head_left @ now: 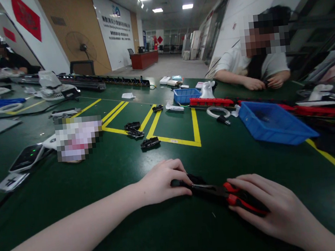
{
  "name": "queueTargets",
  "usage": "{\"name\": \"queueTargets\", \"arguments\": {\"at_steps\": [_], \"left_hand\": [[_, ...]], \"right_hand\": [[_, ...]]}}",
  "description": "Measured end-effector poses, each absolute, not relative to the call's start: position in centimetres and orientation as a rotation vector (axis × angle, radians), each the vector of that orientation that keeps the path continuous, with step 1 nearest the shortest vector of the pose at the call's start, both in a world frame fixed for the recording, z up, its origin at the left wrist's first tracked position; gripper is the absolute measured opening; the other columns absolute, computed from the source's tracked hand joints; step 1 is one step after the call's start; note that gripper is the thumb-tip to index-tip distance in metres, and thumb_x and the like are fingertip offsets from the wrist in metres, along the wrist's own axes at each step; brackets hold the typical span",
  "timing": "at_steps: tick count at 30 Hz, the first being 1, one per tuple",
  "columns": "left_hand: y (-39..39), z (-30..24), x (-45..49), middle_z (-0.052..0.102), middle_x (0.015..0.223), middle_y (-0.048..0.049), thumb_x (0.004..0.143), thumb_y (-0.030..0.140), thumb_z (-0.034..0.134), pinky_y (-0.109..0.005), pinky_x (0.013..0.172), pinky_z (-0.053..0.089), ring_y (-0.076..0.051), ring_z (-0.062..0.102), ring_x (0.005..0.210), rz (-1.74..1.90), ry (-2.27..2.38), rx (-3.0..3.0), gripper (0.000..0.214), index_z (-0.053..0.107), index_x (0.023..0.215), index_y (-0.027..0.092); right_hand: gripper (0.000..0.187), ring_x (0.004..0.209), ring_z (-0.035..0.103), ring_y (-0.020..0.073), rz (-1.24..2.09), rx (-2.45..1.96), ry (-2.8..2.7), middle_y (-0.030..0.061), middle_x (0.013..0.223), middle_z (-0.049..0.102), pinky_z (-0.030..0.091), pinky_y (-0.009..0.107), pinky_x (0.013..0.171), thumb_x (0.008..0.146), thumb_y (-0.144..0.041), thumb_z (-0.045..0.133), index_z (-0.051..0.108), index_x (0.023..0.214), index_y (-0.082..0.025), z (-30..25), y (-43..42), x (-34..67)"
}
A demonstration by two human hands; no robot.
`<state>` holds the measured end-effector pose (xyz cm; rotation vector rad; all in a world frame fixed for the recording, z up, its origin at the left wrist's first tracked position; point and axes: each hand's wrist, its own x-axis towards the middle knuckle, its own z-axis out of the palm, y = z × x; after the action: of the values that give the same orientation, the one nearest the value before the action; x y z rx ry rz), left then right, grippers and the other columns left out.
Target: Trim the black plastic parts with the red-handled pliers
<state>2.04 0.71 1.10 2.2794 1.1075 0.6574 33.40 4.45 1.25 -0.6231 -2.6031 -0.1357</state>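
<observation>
1. One left hand [164,181], at lower centre of the frame, pinches a small dark piece [177,183] between thumb and fingers.
2. One right hand [274,204], at lower right, is wrapped around the red-and-black handles of a pair of pliers [247,202]; their nose points left and reaches the left fingertips. Whether the jaws grip the piece, I cannot tell.
3. Beneath lies a dark green worktop [121,232]; near the centre, a black part [150,143] sits beside yellow tape [196,126], with three similar ones beyond.
4. At right stands a blue bin [278,135]; a smaller blue tray [186,96] sits at upper centre-right, next to a red strip [212,101].
5. At left lies a dark-screened device [26,156].
6. Upper right, a co-worker [278,61] leans over the worktop, hands together.
</observation>
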Motion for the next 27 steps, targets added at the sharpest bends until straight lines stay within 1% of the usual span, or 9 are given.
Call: {"name": "queueTargets", "arguments": {"at_steps": [7,16,22,27], "left_hand": [[0.66,1.32,1.92,0.061,0.107,-0.0036,0.087,0.034,0.069,-0.035,0.09,0.043,-0.02,0.057,0.101,0.627,1.093,2.31,0.022,0.071,0.107,0.024],[0.63,1.44,2.02,0.061,0.106,-0.0039,0.088,0.033,0.068,-0.036,0.089,0.044,-0.02,0.057,0.1,0.623,1.095,2.305,0.021,0.071,0.107,0.024],[0.7,1.26,2.02,0.061,0.106,-0.0044,0.088,0.034,0.068,-0.035,0.088,0.043,-0.02,0.057,0.101,0.629,1.082,2.313,0.021,0.071,0.107,0.024],[0.76,1.08,2.07,0.061,0.108,-0.0044,0.089,0.033,0.067,-0.035,0.09,0.043,-0.02,0.057,0.103,0.644,1.075,2.307,0.02,0.071,0.106,0.023]], "right_hand": [[0.045,0.088,0.068,0.0204,-0.041,-0.655,-2.589,0.01,0.107,0.069,0.059,0.03,0.071,0.083,-0.033,0.066,0.058,0.126,-0.02,0.63,4.59,33.76],[0.045,0.088,0.069,0.0211,0.018,-0.668,-2.586,0.0093,0.107,0.069,0.059,0.032,0.07,0.084,-0.032,0.065,0.057,0.127,-0.023,0.57,4.49,33.45],[0.041,0.092,0.067,0.0221,0.067,-0.724,-2.51,0.01,0.11,0.067,0.059,0.035,0.074,0.087,-0.034,0.062,0.058,0.126,-0.023,0.42,4.13,33.26],[0.043,0.092,0.068,0.0209,0.078,-0.692,-2.544,0.0094,0.11,0.067,0.06,0.033,0.073,0.086,-0.03,0.065,0.056,0.127,-0.023,0.8,4.29,33.27]]}}
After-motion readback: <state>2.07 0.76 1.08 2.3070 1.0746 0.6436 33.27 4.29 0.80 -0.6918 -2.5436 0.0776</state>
